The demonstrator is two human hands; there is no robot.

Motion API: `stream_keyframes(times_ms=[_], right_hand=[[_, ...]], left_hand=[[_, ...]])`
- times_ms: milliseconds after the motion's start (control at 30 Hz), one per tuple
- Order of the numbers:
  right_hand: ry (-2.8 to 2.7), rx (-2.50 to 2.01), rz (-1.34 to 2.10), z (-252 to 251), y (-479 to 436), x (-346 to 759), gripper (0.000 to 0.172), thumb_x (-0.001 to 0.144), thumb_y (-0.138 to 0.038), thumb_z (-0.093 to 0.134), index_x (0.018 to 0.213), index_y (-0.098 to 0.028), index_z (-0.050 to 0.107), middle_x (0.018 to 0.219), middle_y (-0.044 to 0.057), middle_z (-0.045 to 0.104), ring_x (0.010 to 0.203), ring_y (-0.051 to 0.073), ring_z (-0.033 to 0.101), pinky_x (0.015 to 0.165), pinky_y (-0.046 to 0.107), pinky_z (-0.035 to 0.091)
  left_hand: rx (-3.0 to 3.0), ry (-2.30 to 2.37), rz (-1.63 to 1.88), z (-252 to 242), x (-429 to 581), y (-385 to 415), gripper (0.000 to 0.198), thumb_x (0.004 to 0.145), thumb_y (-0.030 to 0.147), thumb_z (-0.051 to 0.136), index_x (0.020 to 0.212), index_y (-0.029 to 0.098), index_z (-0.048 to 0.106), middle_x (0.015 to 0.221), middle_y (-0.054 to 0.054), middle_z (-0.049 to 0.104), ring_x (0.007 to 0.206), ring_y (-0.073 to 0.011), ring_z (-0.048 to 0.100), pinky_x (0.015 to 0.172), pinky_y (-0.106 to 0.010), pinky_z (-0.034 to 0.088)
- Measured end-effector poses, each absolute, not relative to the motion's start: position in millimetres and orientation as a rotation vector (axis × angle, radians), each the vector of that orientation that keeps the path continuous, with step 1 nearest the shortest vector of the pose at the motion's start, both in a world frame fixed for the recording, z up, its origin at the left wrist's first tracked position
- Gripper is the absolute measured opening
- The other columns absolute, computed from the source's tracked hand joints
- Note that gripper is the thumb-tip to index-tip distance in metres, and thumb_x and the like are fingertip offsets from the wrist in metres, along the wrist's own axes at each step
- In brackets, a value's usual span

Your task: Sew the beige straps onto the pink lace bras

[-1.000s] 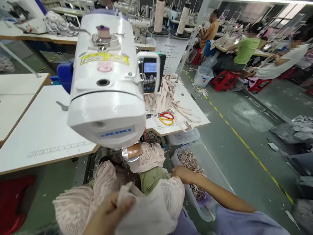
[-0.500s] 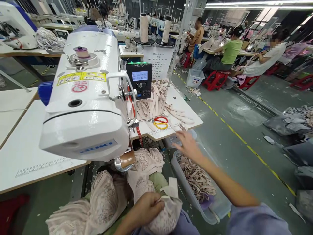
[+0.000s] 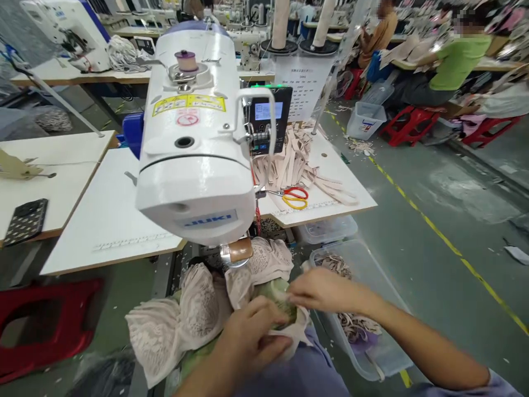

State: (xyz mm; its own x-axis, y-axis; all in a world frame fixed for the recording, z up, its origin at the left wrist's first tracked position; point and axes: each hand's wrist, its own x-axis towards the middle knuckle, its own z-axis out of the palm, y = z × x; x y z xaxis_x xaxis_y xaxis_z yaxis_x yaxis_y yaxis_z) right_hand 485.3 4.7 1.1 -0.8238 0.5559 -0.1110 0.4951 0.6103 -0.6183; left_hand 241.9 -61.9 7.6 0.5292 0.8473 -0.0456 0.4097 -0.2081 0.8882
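Note:
A string of beige lace bras (image 3: pixel 200 309) lies over my lap below the sewing machine head (image 3: pixel 194 182). My left hand (image 3: pixel 254 333) is closed on the pale edge of a bra (image 3: pixel 300 330) at the near right end, thumb below and fingers above. Just to its right, my right hand (image 3: pixel 320 289) has its fingertips pressed together over the fabric. Whatever those fingertips pinch is hidden and blurred. Both hands are close together but apart.
Beige straps (image 3: pixel 285 160) and red-and-yellow-handled scissors (image 3: pixel 295 197) lie on the machine table (image 3: pixel 339 187). A clear bin (image 3: pixel 392 336) with fabric strips stands at right. A red stool (image 3: pixel 78 325) and a phone (image 3: pixel 27 220) are at left. Co-workers sit beyond.
My right hand has come back from the table's edge to the bra beside my left hand. The view has turned left, bringing the phone and more of the stool into sight.

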Motion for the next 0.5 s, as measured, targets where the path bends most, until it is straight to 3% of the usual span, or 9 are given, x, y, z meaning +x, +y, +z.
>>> stream_keyframes(times_ms=[67,133,233,400,500], right_hand=[[-2.792,-0.704,1.114,7,-3,467,0.025,0.098,-0.032,0.049,0.085,-0.020,0.067,0.068,-0.001,0.064,0.060,0.012,0.052,0.055,0.024,0.029],[-2.731,-0.686,1.201,11,1,458,0.022,0.096,-0.031,0.052,0.087,-0.019,0.068,0.067,-0.001,0.062,0.060,0.011,0.051,0.055,0.023,0.029],[-2.576,-0.809,1.315,8,16,456,0.025,0.093,-0.035,0.054,0.086,-0.018,0.070,0.064,-0.002,0.061,0.057,0.011,0.050,0.055,0.022,0.032],[-2.258,-1.066,1.211,-7,25,452,0.027,0.091,-0.044,0.056,0.084,-0.021,0.070,0.071,0.002,0.064,0.067,0.017,0.057,0.063,0.028,0.044],[-2.055,-1.161,1.228,-18,16,442,0.041,0.098,-0.049,0.043,0.084,-0.022,0.070,0.077,0.007,0.066,0.074,0.020,0.061,0.070,0.032,0.050]], left_hand=[[1.776,1.160,0.561,13,241,-61,0.035,0.085,0.034,0.062,0.117,0.023,0.065,0.106,-0.007,0.068,0.094,-0.0208,0.062,0.077,-0.027,0.048],[1.656,1.187,0.411,12,236,-56,0.025,0.086,0.037,0.058,0.098,0.019,0.070,0.085,-0.003,0.066,0.076,-0.0173,0.059,0.064,-0.024,0.044],[1.427,1.050,0.253,5,224,-49,0.040,0.091,0.046,0.051,0.064,0.017,0.058,0.058,0.003,0.049,0.054,-0.0103,0.042,0.050,-0.022,0.028],[1.215,1.052,0.415,-2,217,-45,0.050,0.087,0.062,0.051,0.063,0.018,0.048,0.057,0.005,0.041,0.053,-0.0088,0.035,0.050,-0.022,0.025],[1.206,1.158,0.525,1,221,-44,0.051,0.087,0.064,0.048,0.063,0.019,0.046,0.058,0.005,0.039,0.053,-0.0093,0.033,0.050,-0.023,0.025]])
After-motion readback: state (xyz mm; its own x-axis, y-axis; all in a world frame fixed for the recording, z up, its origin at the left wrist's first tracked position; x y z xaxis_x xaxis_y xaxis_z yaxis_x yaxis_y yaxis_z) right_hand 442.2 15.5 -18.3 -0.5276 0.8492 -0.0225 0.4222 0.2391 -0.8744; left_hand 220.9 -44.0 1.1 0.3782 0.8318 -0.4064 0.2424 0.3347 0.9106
